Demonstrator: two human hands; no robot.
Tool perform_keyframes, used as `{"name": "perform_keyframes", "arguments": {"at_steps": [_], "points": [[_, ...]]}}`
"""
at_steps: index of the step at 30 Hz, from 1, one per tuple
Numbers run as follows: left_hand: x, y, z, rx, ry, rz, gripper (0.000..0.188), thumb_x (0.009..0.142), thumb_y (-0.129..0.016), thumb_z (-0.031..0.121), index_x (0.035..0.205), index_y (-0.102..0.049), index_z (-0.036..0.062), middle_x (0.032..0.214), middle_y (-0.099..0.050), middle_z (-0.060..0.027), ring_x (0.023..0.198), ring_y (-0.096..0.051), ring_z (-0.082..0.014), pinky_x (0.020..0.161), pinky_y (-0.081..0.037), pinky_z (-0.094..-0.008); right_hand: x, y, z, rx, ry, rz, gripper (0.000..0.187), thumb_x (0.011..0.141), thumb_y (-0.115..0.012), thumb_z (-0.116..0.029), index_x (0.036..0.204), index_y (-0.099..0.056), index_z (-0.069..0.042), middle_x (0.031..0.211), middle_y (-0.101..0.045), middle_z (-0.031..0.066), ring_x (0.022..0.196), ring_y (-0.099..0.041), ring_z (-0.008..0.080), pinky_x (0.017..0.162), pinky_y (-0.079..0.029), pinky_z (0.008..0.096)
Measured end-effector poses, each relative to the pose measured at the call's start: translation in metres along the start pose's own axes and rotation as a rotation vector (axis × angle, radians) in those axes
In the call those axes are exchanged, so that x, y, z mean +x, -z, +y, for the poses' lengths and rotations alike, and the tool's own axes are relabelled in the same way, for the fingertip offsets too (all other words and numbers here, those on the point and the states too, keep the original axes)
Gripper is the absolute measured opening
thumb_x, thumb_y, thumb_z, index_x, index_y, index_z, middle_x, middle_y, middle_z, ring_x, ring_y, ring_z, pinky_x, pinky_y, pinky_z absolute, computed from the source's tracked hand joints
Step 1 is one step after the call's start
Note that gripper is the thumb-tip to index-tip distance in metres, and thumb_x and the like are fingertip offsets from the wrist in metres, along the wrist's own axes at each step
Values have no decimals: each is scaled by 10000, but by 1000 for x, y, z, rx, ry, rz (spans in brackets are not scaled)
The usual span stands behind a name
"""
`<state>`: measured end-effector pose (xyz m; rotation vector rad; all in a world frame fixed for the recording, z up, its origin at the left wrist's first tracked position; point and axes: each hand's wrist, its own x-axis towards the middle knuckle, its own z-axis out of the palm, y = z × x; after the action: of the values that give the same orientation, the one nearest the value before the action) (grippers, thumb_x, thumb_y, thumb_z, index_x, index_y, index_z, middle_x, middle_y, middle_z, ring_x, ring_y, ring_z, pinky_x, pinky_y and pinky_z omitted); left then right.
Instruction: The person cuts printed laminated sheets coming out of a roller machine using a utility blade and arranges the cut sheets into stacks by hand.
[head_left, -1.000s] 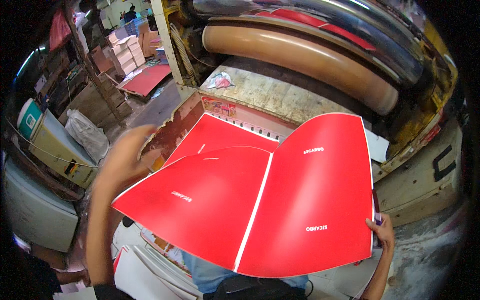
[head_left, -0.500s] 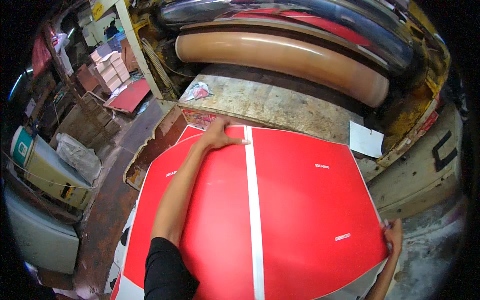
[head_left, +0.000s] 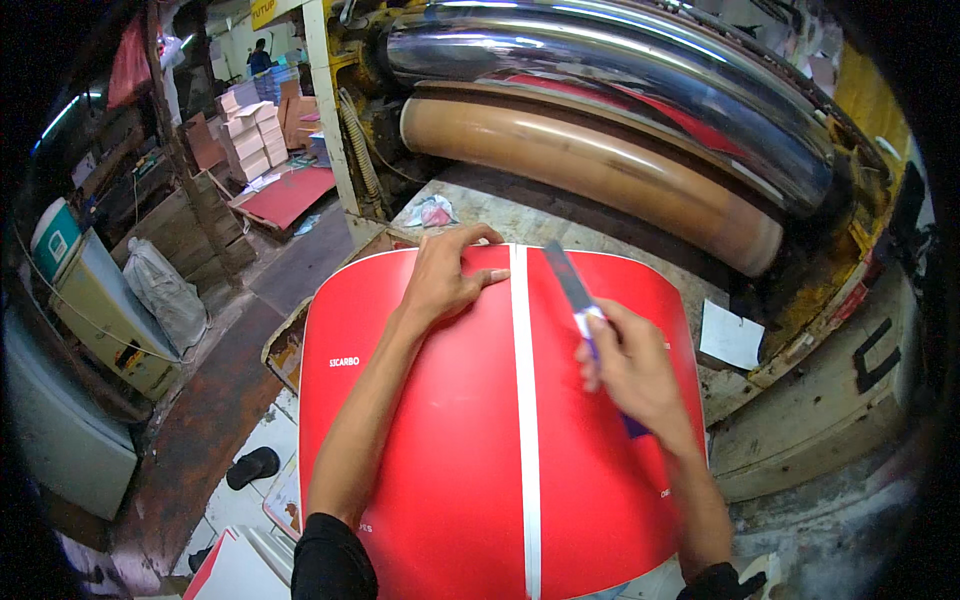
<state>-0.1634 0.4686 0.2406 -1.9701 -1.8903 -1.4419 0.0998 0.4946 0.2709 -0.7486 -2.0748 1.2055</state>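
Observation:
A large red printed sheet with a white strip down its middle lies in front of me, its surface bowed. My left hand grips its far edge just left of the strip, fingers over the edge and thumb on the red face. Closed round a purple-handled cutter knife is my right hand, over the sheet's right half. The grey blade points up and away, near the far edge right of the strip. Motion blurs the knife slightly; whether it touches the sheet I cannot tell.
Beyond the sheet stand a brown roller and a shiny metal roller. A white paper lies at the right, and a crumpled scrap on the machine's bed. Paper stacks and a whitish sack are at the left.
My right hand has come from the sheet's right edge to above its right half, with the knife now plainly visible. My left hand stays at the far edge. The view has shifted.

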Motion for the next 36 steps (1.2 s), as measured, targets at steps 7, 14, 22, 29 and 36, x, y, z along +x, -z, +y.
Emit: {"name": "perform_keyframes", "arguments": {"at_steps": [7, 14, 22, 29, 36], "points": [[-29, 5, -2, 0, 67, 44, 366, 701, -778, 232, 999, -629, 83, 1001, -654, -120, 979, -572, -294, 891, -344, -409, 30, -55, -6, -139, -108, -43, 256, 981, -404, -117, 1023, -559, 83, 634, -583, 95, 462, -609, 165, 399, -514, 294], [-42, 6, -25, 94, 22, 78, 367, 705, -777, 213, 1014, -619, 94, 973, -644, -112, 972, -570, -286, 890, -340, -406, 46, -78, -6, -389, -33, -59, 238, 962, -402, -84, 909, -546, 97, 550, -562, 126, 440, -605, 206, 406, -500, 331], [-45, 4, -37, -10, 43, 76, 368, 717, -772, 204, 1025, -606, 88, 996, -642, -116, 996, -570, -282, 924, -330, -408, 54, -92, 17, -521, 223, 107, 216, 920, -503, -119, 817, -583, 54, 542, -567, 189, 445, -592, 267, 459, -444, 402], [-49, 3, -59, -333, 47, 199, 228, 814, -726, 156, 929, -605, 0, 864, -649, -77, 862, -606, -136, 801, -465, -274, -22, -18, 71, -553, -142, 196, 269, 773, -764, -228, 704, -617, -14, 547, -526, 93, 465, -457, 118, 460, -391, 312], [-62, 129, -124, -783, -6, 513, 219, 917, -597, 98, 1122, -544, 40, 1033, -610, -29, 938, -591, -146, 857, -467, -268, -58, 16, 122, -481, -296, 334, 352, 650, -856, -290, 699, -622, -32, 577, -574, 60, 536, -554, 147, 509, -447, 319]]}}
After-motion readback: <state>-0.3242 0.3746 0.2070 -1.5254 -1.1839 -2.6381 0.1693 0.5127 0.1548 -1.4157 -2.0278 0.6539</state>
